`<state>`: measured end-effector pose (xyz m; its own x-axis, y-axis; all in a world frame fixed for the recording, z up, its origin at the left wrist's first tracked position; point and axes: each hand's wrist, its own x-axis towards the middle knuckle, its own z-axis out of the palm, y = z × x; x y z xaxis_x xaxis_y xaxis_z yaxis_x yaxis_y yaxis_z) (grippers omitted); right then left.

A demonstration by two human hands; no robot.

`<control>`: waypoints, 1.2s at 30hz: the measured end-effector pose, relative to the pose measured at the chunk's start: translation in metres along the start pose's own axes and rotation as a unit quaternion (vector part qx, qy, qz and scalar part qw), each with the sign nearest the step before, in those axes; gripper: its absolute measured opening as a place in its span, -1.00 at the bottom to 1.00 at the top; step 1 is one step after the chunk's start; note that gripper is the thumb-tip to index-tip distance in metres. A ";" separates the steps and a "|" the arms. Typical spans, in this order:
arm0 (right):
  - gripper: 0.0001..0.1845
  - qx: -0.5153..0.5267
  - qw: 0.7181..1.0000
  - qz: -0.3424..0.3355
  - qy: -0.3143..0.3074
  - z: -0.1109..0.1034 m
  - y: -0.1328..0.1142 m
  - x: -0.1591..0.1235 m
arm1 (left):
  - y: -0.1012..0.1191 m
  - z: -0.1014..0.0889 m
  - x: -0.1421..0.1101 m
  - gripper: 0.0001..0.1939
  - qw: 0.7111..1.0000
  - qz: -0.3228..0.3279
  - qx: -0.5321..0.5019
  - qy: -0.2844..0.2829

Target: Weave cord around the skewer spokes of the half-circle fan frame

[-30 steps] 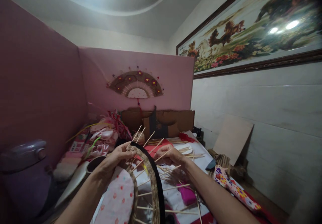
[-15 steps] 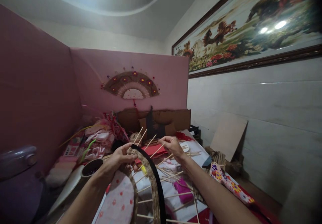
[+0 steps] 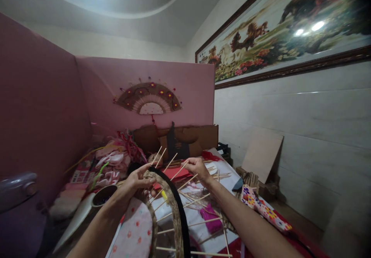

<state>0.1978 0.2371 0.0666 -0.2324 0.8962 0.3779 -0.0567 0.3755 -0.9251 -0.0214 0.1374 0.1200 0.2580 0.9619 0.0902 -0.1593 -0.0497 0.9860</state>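
A handmade fan (image 3: 166, 188) stands tilted in front of me, with bands of braided cord, a black outer edge and thin wooden sticks fanning outward. Its inner part is pale dotted cloth (image 3: 135, 227). My left hand (image 3: 139, 180) is closed around the upper left end of the fan, thumb on the cord band and other fingers partly hidden behind. My right hand (image 3: 198, 170) is beyond the black edge, its thumb and fingers pinched at the outer tip of one wooden stick (image 3: 177, 173).
A finished-looking fan (image 3: 150, 97) hangs on the pink panel. Behind the work lie brown cardboard (image 3: 199, 137), red paper (image 3: 176, 173) and loose sticks. Pink fabric (image 3: 113, 159) and a wide tube (image 3: 104, 196) sit left. A magenta packet (image 3: 211, 218) and flowered cloth (image 3: 265, 209) are right.
My right hand has risen a little and moved to the outer tip of a stick. My left hand keeps its hold on the fan. The view has turned slightly to the right.
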 end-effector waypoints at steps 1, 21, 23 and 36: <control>-0.73 -0.002 1.000 -0.001 0.002 0.000 0.000 0.000 | 0.000 0.000 0.000 -0.33 1.000 -0.001 -0.001 0.000; -0.72 -0.030 0.999 -0.025 0.028 0.000 0.002 0.004 | -0.010 -0.001 0.007 -0.67 1.000 0.023 0.011 -0.017; -0.72 -0.031 0.997 -0.045 0.054 -0.003 -0.001 0.005 | -0.010 0.002 0.005 -0.67 0.999 0.028 0.010 -0.018; -0.67 0.069 0.995 -0.057 0.045 -0.007 -0.025 -0.001 | -0.009 -0.001 0.004 -0.64 0.999 0.010 0.038 -0.002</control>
<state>0.2061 0.2282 0.0890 -0.1287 0.8699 0.4762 -0.2119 0.4450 -0.8701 -0.0201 0.1422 0.1109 0.2595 0.9594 0.1106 -0.0917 -0.0895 0.9918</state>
